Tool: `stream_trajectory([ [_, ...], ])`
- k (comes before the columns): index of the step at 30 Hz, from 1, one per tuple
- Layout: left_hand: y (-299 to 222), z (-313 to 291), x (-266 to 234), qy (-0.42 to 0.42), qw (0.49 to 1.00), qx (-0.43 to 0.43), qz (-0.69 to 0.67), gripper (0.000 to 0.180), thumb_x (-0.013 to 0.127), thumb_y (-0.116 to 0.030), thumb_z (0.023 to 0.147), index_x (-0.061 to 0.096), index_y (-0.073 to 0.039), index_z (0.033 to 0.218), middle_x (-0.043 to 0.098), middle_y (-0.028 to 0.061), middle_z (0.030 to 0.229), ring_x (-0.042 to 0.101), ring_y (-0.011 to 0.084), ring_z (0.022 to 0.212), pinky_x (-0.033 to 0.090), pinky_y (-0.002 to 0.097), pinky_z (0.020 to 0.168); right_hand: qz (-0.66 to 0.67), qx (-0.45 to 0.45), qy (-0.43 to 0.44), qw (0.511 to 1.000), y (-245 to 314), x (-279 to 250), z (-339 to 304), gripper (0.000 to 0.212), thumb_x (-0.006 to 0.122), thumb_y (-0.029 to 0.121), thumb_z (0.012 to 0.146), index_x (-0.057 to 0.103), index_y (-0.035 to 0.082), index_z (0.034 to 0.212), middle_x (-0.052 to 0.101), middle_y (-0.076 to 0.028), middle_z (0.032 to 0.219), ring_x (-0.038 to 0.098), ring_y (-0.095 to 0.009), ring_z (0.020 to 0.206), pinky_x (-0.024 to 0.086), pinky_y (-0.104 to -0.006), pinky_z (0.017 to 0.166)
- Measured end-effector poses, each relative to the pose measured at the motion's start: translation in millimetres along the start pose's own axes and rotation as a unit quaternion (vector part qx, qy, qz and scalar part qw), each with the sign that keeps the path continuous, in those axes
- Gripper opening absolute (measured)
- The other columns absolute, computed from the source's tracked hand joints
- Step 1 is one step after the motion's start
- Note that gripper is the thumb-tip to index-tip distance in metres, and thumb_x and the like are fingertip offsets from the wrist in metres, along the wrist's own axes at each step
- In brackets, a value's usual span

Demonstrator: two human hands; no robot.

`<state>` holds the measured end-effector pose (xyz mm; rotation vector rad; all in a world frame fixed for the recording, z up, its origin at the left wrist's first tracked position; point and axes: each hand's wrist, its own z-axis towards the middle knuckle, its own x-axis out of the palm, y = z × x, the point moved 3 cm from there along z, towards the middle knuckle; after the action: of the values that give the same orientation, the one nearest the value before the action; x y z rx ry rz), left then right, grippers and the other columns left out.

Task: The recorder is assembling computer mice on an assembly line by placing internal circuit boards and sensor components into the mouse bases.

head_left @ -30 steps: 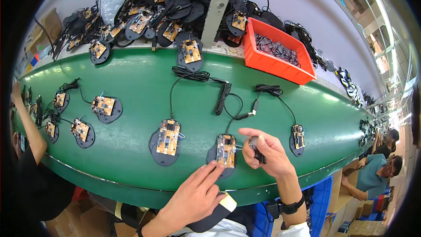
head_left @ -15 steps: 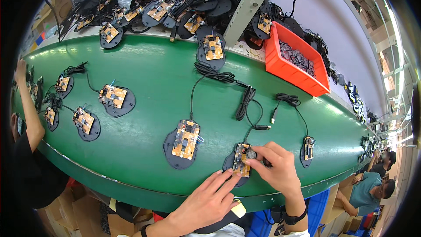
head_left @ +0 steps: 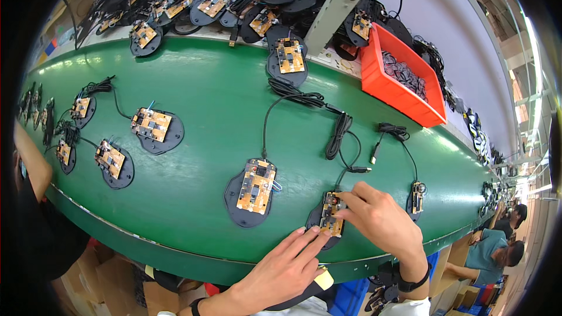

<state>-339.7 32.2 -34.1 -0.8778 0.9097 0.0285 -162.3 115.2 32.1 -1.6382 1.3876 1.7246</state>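
In front of me lies a black mouse base (head_left: 314, 217) carrying an orange-brown circuit board (head_left: 330, 213), its cable leading away from me. My right hand (head_left: 383, 222) pinches a small grey scroll wheel at the board's upper right; the fingers mostly hide it. My left hand (head_left: 285, 264) has its fingers stretched out, tips resting on the board's lower edge. Just left of it is a larger mouse base with a board (head_left: 256, 187) and a short pale wire loop. To the right sits another mouse base (head_left: 417, 199) with a round wheel on its board.
Coiled cables (head_left: 297, 93) lie on the green belt (head_left: 199, 193). More mouse bases with boards (head_left: 153, 126) are at the left, beside a co-worker's arm (head_left: 32, 161). A red bin (head_left: 404, 102) of small grey parts stands behind, next to a metal post (head_left: 339, 11) and a heap of mouse bases.
My right hand has turned over the board and now covers most of the scroll wheel, at the board's upper right. My left hand stays at the lower edge. The co-worker's arm has lowered.
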Motion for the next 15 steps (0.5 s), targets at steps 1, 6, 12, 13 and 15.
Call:
stream_trajectory([
  [1, 0, 0, 0, 0.001, 1.0, 0.0, -0.002, 0.027, 0.069, -0.022, 0.09, 0.067, 0.004, 0.083, 0.057, 0.0248, 0.14, 0.054, 0.0371, 0.132, 0.044, 0.0496, 0.112, 0.001, 0.001, 0.001, 1.0, 1, -1, -1, 0.025, 0.071, 0.021, 0.092, 0.063, -0.003, 0.096, 0.056, -0.017, 0.087, 0.064, -0.038, 0.076, 0.053, -0.047, 0.066],
  [6, 1, 3, -5, 0.024, 1.0, -0.018, 0.009, 0.034, 0.074, -0.023, 0.09, 0.067, 0.009, 0.098, 0.058, 0.0195, 0.14, 0.056, 0.0344, 0.13, 0.045, 0.0479, 0.111, -0.054, 0.011, 0.032, 0.998, 1, 1, 8, 0.025, 0.069, 0.019, 0.094, 0.061, -0.004, 0.099, 0.056, -0.017, 0.09, 0.066, -0.038, 0.077, 0.055, -0.0457, 0.067],
  [12, 0, 3, -3, 0.015, 1.0, -0.011, 0.02, 0.035, 0.073, -0.022, 0.091, 0.067, 0.01, 0.103, 0.058, 0.0205, 0.139, 0.056, 0.035, 0.131, 0.045, 0.0484, 0.112, -0.109, 0.011, 0.053, 0.993, 7, 2, 8, 0.024, 0.066, 0.018, 0.096, 0.06, -0.005, 0.099, 0.057, -0.018, 0.091, 0.068, -0.037, 0.078, 0.057, -0.0446, 0.067],
  [13, 1, 4, -2, 0.014, 1.0, -0.01, 0.022, 0.035, 0.073, -0.022, 0.091, 0.067, 0.01, 0.103, 0.058, 0.0205, 0.139, 0.056, 0.035, 0.131, 0.045, 0.0484, 0.112, -0.111, 0.01, 0.051, 0.992, 8, 3, 8, 0.024, 0.066, 0.018, 0.096, 0.06, -0.005, 0.099, 0.057, -0.018, 0.091, 0.068, -0.037, 0.078, 0.057, -0.0446, 0.067],
  [15, 4, 3, -2, -0.004, 1.0, -0.005, 0.006, 0.025, 0.068, -0.02, 0.091, 0.065, 0.003, 0.082, 0.055, 0.0263, 0.142, 0.053, 0.0367, 0.133, 0.041, 0.0498, 0.115, -0.12, 0.034, 0.021, 0.992, 8, 5, 10, 0.024, 0.07, 0.018, 0.093, 0.057, -0.002, 0.094, 0.055, -0.017, 0.087, 0.064, -0.039, 0.075, 0.052, -0.0472, 0.065],
])
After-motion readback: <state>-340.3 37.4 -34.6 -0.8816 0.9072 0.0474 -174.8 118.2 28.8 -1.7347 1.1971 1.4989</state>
